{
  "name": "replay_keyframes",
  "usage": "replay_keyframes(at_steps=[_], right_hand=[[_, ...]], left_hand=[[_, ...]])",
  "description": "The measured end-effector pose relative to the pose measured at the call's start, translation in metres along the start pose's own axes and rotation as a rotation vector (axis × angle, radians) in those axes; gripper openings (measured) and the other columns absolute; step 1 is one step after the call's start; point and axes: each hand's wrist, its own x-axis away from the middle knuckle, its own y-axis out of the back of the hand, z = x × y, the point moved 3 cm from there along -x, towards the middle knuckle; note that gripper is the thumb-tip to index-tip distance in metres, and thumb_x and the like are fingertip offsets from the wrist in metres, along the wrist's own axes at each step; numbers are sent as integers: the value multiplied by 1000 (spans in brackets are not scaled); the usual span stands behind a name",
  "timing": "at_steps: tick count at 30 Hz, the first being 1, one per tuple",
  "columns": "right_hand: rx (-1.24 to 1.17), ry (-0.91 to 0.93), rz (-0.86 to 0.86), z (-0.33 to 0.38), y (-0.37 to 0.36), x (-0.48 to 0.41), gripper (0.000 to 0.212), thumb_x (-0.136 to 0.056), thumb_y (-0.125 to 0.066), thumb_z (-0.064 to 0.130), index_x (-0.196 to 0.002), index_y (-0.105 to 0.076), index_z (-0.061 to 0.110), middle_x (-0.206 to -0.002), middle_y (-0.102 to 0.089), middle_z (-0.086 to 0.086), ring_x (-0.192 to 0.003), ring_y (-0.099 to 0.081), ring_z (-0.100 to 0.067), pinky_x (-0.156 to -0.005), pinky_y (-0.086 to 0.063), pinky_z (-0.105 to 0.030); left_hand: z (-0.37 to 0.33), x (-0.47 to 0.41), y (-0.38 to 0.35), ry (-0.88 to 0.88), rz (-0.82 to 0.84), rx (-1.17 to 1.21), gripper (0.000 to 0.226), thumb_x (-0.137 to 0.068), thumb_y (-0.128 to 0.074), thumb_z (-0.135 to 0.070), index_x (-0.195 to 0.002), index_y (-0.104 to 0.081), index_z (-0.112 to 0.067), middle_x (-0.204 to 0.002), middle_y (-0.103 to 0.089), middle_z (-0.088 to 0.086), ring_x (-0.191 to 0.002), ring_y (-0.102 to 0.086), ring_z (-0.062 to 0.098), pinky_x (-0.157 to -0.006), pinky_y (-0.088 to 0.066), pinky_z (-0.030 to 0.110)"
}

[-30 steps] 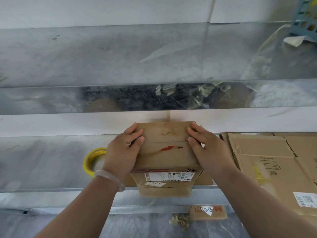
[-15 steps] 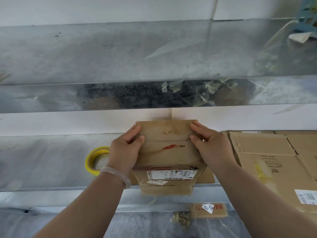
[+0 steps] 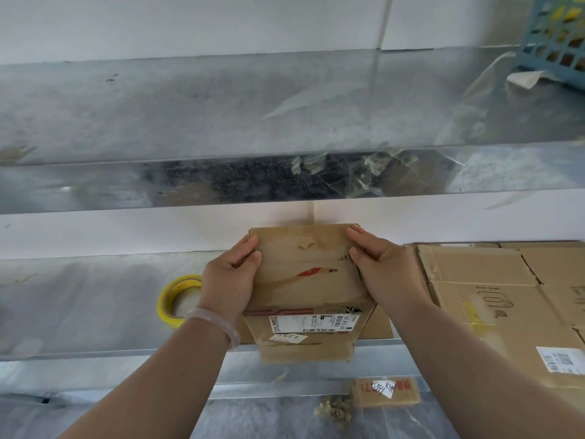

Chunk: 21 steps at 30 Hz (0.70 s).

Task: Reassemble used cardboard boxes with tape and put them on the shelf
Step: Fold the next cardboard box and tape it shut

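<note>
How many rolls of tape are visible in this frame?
1: a yellow tape roll lying on the shelf, just left of the left hand, partly covered by its wrist. Others may be hidden behind the held box.

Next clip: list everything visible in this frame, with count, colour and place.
small brown cardboard box: one, brown with white shipping label, at the middle shelf's front edge
yellow tape roll: one, yellow, middle shelf, left of the box
flattened cardboard sheets: count unclear, brown, middle shelf, right of the box
blue plastic basket: one, blue, upper shelf, far right
grey metal shelves: at least two levels, grey
cardboard scrap: one, brown with white sticker, below the middle shelf
pale bracelet: one, whitish, left wrist
left hand: grips the box's left side
right hand: grips its right side
</note>
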Motion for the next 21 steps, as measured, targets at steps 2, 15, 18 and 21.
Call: replay_keyframes(at_steps=[2,15,18,21], right_hand=[[-32,0,20,-1,0,0,37,-97,-59,12,-125,-66,35,-136,-54,28,-126,-46,10,-100,-31,-7],[180,28,3,8,2,6,38,-96,-62,21,-131,-62,36,-140,-49,29,-128,-47,1,-111,-38,-26],[266,39,11,11,2,5,36,-96,-61,24,-130,-63,35,-143,-47,27,-130,-48,-4,-111,-38,-28],[307,48,17,11,0,4,32,-97,-60,25,-127,-66,35,-144,-47,26,-131,-47,-4,-111,-37,-26]], left_hand=[[1,1,0,6,-5,11,30,-93,-63,-11,-121,-68,-20,-133,-60,-9,-123,-53,4,-113,-36,26],[3,0,5,-50,58,-132,30,-95,-62,-22,-124,-66,-29,-139,-53,-14,-126,-47,1,-112,-32,22],[3,0,9,-103,144,-233,38,-93,-64,-29,-131,-61,-30,-139,-46,-21,-126,-39,-6,-108,-27,16],[5,-2,10,-111,170,-247,42,-90,-68,-29,-132,-59,-30,-142,-44,-21,-125,-38,-8,-107,-27,15]])
